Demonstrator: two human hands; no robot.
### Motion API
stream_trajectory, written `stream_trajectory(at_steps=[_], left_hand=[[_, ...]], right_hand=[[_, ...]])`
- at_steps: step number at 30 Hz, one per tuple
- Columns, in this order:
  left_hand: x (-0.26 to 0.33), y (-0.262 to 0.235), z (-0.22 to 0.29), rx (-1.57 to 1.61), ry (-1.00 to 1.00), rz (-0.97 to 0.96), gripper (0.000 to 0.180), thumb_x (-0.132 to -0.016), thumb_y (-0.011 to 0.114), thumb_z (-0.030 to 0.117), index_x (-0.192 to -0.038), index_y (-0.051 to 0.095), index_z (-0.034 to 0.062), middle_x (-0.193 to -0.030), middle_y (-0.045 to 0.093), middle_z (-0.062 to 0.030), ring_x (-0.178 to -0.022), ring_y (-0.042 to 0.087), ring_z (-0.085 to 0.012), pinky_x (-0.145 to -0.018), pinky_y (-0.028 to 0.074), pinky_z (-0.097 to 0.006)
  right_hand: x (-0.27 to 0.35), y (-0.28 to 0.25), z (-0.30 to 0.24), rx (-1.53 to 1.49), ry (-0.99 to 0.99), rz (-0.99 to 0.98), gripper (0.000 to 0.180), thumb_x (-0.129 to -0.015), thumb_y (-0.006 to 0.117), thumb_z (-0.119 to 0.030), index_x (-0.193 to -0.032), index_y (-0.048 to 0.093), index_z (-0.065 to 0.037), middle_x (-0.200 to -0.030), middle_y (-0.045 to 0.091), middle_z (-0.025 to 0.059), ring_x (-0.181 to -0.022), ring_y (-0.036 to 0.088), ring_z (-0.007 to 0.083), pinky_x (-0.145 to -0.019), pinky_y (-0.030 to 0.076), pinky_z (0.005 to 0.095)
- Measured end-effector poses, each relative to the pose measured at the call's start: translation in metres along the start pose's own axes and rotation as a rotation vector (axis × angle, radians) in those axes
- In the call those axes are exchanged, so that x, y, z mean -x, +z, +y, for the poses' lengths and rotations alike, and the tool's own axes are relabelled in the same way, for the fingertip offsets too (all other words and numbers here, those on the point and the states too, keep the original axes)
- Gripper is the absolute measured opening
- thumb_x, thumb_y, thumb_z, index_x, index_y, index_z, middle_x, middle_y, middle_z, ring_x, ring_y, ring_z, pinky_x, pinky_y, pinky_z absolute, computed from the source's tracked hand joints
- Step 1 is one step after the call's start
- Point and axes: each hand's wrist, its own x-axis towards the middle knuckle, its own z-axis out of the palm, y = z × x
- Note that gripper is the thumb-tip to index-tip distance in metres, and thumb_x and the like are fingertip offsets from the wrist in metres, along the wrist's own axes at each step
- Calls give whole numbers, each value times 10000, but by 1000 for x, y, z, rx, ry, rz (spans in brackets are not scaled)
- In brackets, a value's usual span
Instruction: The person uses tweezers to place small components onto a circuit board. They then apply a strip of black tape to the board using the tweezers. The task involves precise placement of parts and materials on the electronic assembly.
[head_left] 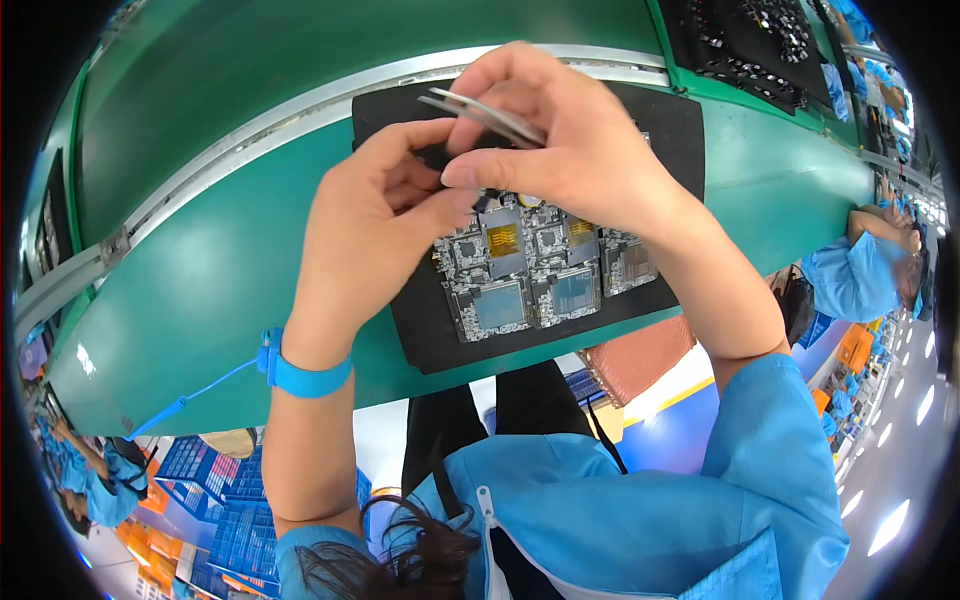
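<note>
Several circuit boards [535,265] with silver shields and amber patches lie in rows on a black mat [415,335]. Over their far left part, my two hands meet. My right hand [560,140] is closed around metal tweezers [485,118], whose tips point up and left. Its thumb and index finger also come close to the fingers of my left hand [385,200]. That left hand is curled with thumb and fingers nearly together; a small dark piece shows by its thumb, too small to name. A blue wrist strap [305,375] with a cord circles my left wrist.
The mat rests on a green bench [210,290] with a metal rail [280,125] along its far side. Black sheets with shiny parts [745,45] lie at the far right. Blue crates [230,500] stand below left. A person [855,270] in blue sits to the right.
</note>
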Motion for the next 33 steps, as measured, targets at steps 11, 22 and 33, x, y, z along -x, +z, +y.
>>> stream_trajectory(at_steps=[11,22,33], left_hand=[[3,4,-23,198,10,165,269,-879,754,36,-1137,685,1,-925,706,-40,-827,637,-78,-769,514,-214],[1,4,-28,186,26,189,258,-876,756,27,-1123,693,-12,-928,714,-55,-828,641,-85,-756,519,-210],[-3,8,-26,44,111,175,220,-885,721,7,-1104,702,2,-1003,717,-43,-838,643,-85,-756,519,-210]], right_hand=[[47,-9,27,675,-250,-17,199,-875,726,-277,-891,661,-89,-777,649,53,-647,644,277,-559,497,372],[39,3,39,641,-311,124,198,-812,783,-234,-837,663,-79,-752,658,58,-652,649,273,-565,503,362],[30,-8,44,709,-448,118,203,-765,809,-197,-787,644,-82,-698,623,52,-629,633,252,-547,493,355]])
